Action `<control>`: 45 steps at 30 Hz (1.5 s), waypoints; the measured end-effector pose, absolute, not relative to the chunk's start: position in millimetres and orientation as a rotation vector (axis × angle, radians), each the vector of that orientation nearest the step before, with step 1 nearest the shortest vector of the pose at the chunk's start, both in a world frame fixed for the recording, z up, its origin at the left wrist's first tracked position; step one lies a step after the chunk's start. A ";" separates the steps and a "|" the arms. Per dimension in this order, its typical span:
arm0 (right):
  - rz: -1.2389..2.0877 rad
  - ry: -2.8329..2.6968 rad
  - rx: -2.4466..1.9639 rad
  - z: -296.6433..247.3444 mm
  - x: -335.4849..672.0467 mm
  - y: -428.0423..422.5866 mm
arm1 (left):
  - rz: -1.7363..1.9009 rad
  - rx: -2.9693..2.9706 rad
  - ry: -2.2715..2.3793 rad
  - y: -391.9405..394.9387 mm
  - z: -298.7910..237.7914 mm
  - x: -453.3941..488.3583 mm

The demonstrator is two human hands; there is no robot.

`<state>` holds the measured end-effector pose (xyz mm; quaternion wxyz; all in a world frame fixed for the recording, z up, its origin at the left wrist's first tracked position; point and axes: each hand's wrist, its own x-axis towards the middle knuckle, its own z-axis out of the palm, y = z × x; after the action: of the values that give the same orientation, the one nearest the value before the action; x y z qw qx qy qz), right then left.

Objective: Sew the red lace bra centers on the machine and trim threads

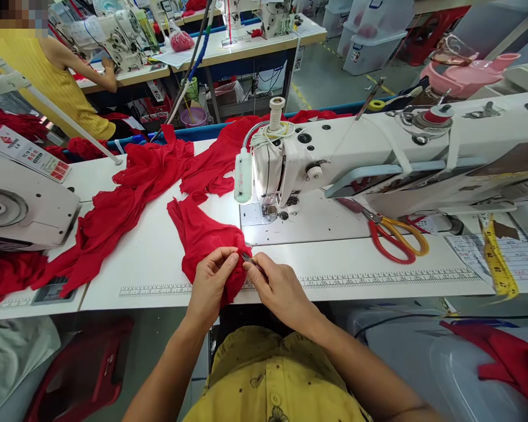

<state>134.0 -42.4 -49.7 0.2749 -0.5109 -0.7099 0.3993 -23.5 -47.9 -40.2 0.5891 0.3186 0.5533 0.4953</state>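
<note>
A small piece of red fabric (200,234) lies on the white table (158,258) near its front edge. My left hand (211,284) pinches the fabric's near edge, fingers closed on it. My right hand (277,287) is closed on a small metal tool (247,258), perhaps thread snips, whose tip meets the fabric right beside my left fingertips. The white sewing machine (378,158) stands just behind and to the right of both hands.
Red-and-yellow-handled scissors (393,234) lie right of the needle area, and a yellow tape measure (497,264) further right. More red fabric (127,193) is heaped at the left and back. Another person in yellow (57,76) works at a far table. A clear bin (466,375) sits at lower right.
</note>
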 end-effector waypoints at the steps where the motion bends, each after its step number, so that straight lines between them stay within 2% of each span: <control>1: 1.084 -1.899 -1.376 -50.3 133.6 -42.3 | 1.153 0.767 1.301 -48.0 -40.4 -23.2; 15: 1.299 -1.702 -1.247 -49.5 132.8 -39.7 | 1.167 1.291 1.562 -48.2 -40.9 -24.0; 19: 1.472 -1.605 -1.142 -51.0 133.6 -38.2 | 1.172 1.380 1.601 -48.6 -37.7 -23.2; 25: 1.226 -1.727 -1.264 -51.0 133.2 -40.9 | 1.211 1.520 1.611 -49.5 -38.7 -21.0; 31: 1.307 -1.692 -1.230 -52.0 135.0 -38.9 | 1.241 1.588 1.605 -49.7 -39.8 -21.7; 38: 1.293 -1.763 -1.198 -48.8 140.3 -33.7 | 1.172 1.240 1.490 -47.8 -38.2 -23.4; 45: 1.269 -1.793 -1.230 -46.3 140.9 -36.0 | 1.196 1.188 1.500 -47.0 -40.2 -22.0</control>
<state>140.9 -36.0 -46.3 0.3071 -0.4650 -0.6777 0.4797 -22.0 -47.0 -40.2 0.4283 0.4757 0.6007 0.4790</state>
